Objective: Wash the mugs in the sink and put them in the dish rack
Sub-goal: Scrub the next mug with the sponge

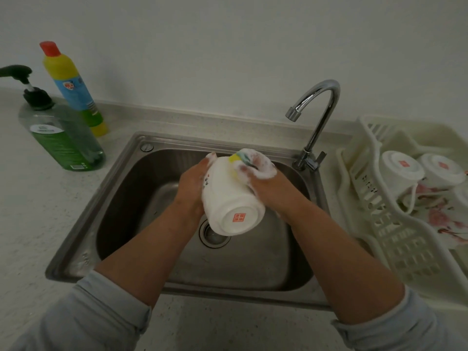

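Both hands curled round mug, sponge

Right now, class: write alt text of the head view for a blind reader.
Over a steel sink, the left hand holds a white mug while the right hand presses a soapy sponge against it. Other mugs sit upside down in the dish rack.

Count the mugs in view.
3. A soapy mug is held over the sink. In the dish rack, a left mug and a right mug stand upside down. Others may hide beyond the frame's edge.
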Tool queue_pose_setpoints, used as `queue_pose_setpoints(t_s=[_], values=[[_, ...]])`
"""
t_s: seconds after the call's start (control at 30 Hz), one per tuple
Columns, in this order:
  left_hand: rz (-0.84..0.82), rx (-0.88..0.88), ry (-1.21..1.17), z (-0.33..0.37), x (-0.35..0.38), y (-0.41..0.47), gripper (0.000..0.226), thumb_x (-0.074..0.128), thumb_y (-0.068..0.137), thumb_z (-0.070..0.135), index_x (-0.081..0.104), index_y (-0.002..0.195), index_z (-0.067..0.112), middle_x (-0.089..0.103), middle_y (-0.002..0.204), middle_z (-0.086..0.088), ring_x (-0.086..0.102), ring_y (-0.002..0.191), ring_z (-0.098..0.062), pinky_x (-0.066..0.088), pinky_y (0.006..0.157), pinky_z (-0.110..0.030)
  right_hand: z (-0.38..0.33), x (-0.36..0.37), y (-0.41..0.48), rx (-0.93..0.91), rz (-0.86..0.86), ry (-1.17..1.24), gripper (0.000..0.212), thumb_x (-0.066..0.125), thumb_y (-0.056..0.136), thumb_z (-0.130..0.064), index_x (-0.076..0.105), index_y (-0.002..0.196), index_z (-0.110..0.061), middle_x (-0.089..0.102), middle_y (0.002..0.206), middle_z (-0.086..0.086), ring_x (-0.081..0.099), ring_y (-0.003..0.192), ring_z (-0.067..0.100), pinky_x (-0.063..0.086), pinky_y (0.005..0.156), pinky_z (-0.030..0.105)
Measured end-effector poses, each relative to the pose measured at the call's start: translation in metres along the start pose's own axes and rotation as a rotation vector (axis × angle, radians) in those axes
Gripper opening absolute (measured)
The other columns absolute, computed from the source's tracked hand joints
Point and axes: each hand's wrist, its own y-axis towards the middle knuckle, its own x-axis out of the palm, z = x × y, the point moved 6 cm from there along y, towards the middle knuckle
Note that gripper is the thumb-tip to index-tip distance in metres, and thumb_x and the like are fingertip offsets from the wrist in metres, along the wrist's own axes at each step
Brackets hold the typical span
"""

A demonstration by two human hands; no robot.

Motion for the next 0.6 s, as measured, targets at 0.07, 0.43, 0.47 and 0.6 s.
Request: queue_pose_setpoints(t_s=[0.07, 0.43, 0.47, 0.6], values=[[0.030, 0.035, 0.096, 0.003, 0.001, 0.000, 0.017, 0.059, 0.090, 0.029, 0.062, 0.087, 0.012, 0.062, 0.094, -0.015, 0.060, 0.086, -0.029, 0.051, 0.088, -0.045, 0.004, -0.003, 0.000, -0.026, 0.072, -0.100, 0.012, 0.053, 0.093, -0.021, 0.051, 0.105, -0.026, 0.055, 0.118, 0.007, 0.054, 0.105, 0.020, 0.045, 0.094, 0.034], [0.038, 0.626, 0.693, 0.042, 0.035, -0.007, 0.042, 0.069, 0.083, 0.025, 0.043, 0.051, 0.017, 0.047, 0.051, 0.001, 0.046, 0.048, -0.013, 0.042, 0.050, -0.020, 0.019, -0.021, 0.016, 0.137, 0.219, -0.065, 0.019, 0.035, 0.100, -0.022, 0.048, 0.103, -0.008, 0.044, 0.102, 0.001, 0.048, 0.084, 0.007, 0.038, 0.065, 0.014], [0.021, 0.634, 0.670, 0.040, 0.039, -0.010, 0.042, 0.070, 0.082, 0.026, 0.043, 0.051, 0.016, 0.047, 0.051, 0.000, 0.046, 0.048, -0.013, 0.041, 0.047, -0.018, 0.013, -0.022, 0.018, 0.121, 0.223, -0.028, 0.024, 0.035, 0.100, -0.025, 0.046, 0.113, -0.009, 0.045, 0.110, 0.003, 0.051, 0.089, 0.009, 0.042, 0.070, 0.018], [0.054, 0.704, 0.576, 0.054, 0.037, -0.008, 0.046, 0.067, 0.066, 0.050, 0.037, 0.048, 0.020, 0.039, 0.047, 0.002, 0.037, 0.049, -0.016, 0.034, 0.052, -0.026, 0.016, -0.020, 0.012, 0.136, 0.176, 0.068, 0.025, 0.034, 0.101, -0.033, 0.043, 0.117, -0.015, 0.051, 0.114, 0.006, 0.055, 0.105, 0.022, 0.048, 0.093, 0.045]])
